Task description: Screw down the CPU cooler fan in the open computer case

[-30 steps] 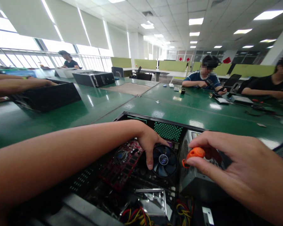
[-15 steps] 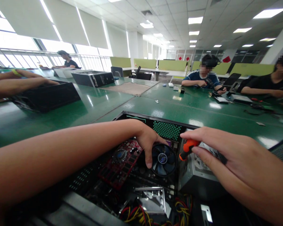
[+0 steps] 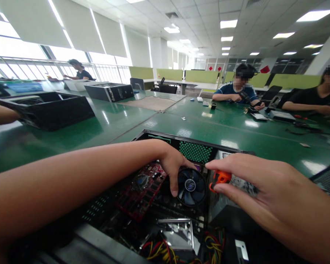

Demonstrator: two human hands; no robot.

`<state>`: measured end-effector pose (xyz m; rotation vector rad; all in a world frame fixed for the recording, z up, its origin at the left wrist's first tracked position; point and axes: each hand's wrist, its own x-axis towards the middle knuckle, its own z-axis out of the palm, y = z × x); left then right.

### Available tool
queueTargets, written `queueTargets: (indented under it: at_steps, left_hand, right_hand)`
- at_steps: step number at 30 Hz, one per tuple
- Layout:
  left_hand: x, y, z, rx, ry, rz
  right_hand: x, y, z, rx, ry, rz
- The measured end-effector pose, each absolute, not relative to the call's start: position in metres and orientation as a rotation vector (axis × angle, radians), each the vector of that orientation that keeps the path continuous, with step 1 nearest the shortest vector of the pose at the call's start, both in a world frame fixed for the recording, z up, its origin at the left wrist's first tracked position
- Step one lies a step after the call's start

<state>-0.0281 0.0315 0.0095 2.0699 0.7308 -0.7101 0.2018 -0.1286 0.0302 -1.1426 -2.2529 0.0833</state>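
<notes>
An open black computer case (image 3: 231,148) lies before me with its insides showing. Inside it, a round black cooling fan (image 3: 191,189) faces up, and my left hand (image 3: 172,165) is closed on its left rim, thumb in front and fingers behind. Just right of the fan, my right hand (image 3: 275,187) pinches the orange and black handle of a screwdriver (image 3: 223,177) between thumb and fingers; its tip is hidden. A red circuit board (image 3: 143,190) is tilted left of the fan. Under my right hand sits a grey metal power supply (image 3: 222,205).
Bundled coloured cables (image 3: 162,253) and a shiny metal bracket (image 3: 178,234) lie near the case's front. Other black cases (image 3: 57,113) stand on the green table (image 3: 121,126) to the left. Co-workers sit across and at the right, with loose parts (image 3: 260,116) before them.
The screwdriver handle has turned and tilted in my right hand, whose fingertips have shifted slightly left. My left hand stays on the fan. At the left, another person's arms have drawn back from a black case.
</notes>
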Motion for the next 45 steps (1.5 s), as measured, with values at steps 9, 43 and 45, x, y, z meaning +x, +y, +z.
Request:
queueTargets:
  at_steps: [9,43,45]
  left_hand:
    - [-0.030,0.033,0.006,2.156,0.743,-0.687]
    - [-0.029,0.029,0.009,2.161,0.736,-0.700]
    - [-0.029,0.030,0.008,2.193,0.734,-0.689]
  right_hand:
    - [0.185,-0.143,0.032,-0.952,-2.347,0.320]
    - [0.189,-0.144,0.034,-0.950,-2.412,0.182]
    - [0.189,-0.144,0.033,-0.919,-2.449,0.230]
